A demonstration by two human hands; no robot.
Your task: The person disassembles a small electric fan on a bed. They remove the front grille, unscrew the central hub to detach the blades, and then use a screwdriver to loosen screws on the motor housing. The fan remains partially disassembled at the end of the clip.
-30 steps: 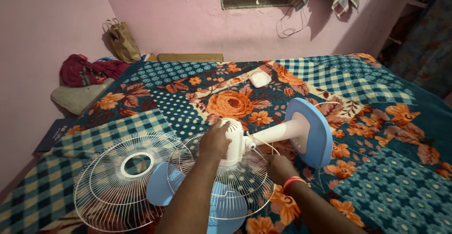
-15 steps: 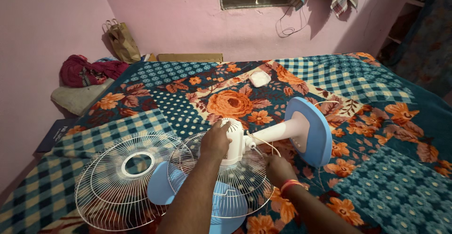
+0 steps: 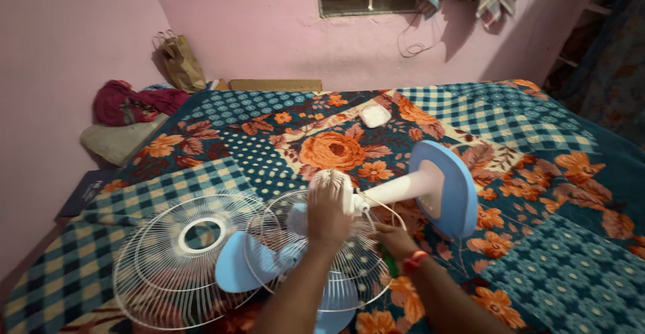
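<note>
A table fan lies on its side on a patterned bedspread (image 3: 537, 267). My left hand (image 3: 328, 214) grips its white motor housing (image 3: 330, 181) from above. The white stem (image 3: 396, 190) runs right to the round blue base (image 3: 449, 187). Under the housing lies the rear wire grille (image 3: 363, 277) with the light blue blades (image 3: 236, 272). My right hand (image 3: 393, 239), with a red thread at the wrist, is by the joint of stem and housing. It is closed on a green-handled tool (image 3: 389, 262). The tool's tip is hidden.
A loose white front grille (image 3: 171, 257) lies to the left, overlapping the fan. A small white packet (image 3: 374, 114) sits farther back. By the pink wall are a paper bag (image 3: 183, 62), red cloth (image 3: 127, 102), a pillow (image 3: 117, 140) and a dark book (image 3: 82, 191).
My left hand has slid right across the motor housing. My right hand has shifted a little, and the green handle now shows below it. The view has moved slightly.
</note>
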